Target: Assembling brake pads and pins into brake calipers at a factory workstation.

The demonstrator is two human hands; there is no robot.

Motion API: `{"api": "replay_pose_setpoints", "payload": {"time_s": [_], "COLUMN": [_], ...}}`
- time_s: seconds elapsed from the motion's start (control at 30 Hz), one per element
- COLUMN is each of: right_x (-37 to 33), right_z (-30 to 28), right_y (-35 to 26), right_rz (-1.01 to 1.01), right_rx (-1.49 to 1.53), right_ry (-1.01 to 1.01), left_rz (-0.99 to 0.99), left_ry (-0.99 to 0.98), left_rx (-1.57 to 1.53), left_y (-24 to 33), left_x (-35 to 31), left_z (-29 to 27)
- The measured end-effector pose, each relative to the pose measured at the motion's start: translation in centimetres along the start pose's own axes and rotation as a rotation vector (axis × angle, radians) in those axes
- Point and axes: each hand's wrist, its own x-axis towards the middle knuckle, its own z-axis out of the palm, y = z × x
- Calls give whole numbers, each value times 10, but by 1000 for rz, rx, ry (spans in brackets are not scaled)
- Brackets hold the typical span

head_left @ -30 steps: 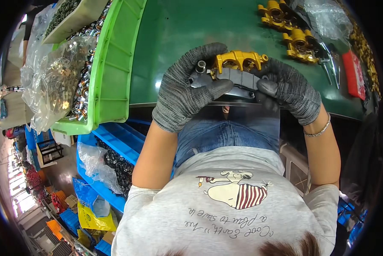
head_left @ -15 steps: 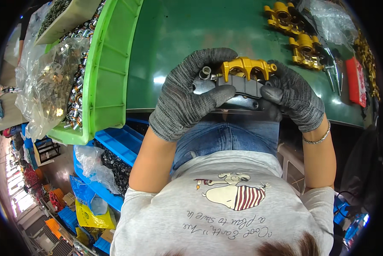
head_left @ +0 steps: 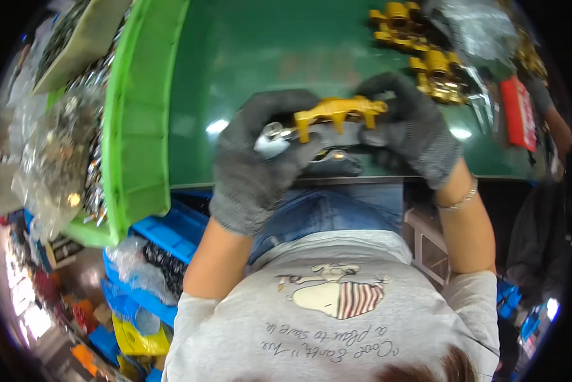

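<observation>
Both hands wear dark grey knit gloves and hold a yellow brake caliper [head_left: 340,111] above the near edge of the green table. My left hand [head_left: 247,162] is closed around its left end, with the thumb pressed on the near side. At the right end, my right hand [head_left: 416,130] grips it with bent fingers. A dark brake pad [head_left: 338,135] sits against the caliper's near side, between the thumbs. A shiny metal plate [head_left: 272,148] shows by the left palm. Motion blurs the caliper's finer parts, and the gloves hide its ends.
More yellow calipers [head_left: 437,73] lie at the far right, near clear plastic wrap [head_left: 473,28] and a red box [head_left: 518,113]. Another person's forearm [head_left: 556,130] shows at the right edge. On the left stands a green crate [head_left: 139,121] of metal parts, with blue bins [head_left: 171,230] below.
The whole view has shifted and blurred. My hands and the caliper appear further left, still together, and the caliper is tilted slightly differently. Another person's arm has come in at the right edge.
</observation>
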Motion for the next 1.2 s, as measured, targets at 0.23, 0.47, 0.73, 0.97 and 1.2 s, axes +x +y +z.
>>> {"api": "replay_pose_setpoints", "payload": {"time_s": [0.23,0.47,0.73,0.97,1.2], "right_x": [-12,17,63,40,16], "right_z": [-3,-133,-180,-198,-209], "right_y": [-3,-7,12,22,21], "right_rz": [-180,-232,157,33,39], "right_rx": [-289,-637,-1172,-1089,-319], "right_ry": [172,700,473,657,666], "left_rz": [28,-26,7,3,-17], "left_ry": [185,126,129,102,102], "left_rx": [-260,-330,-328,-315,-352], "left_y": [-20,-21,-25,-27,-26], "left_x": [-9,-12,-11,-12,-13], "left_z": [4,0,-3,-3,-5]}}
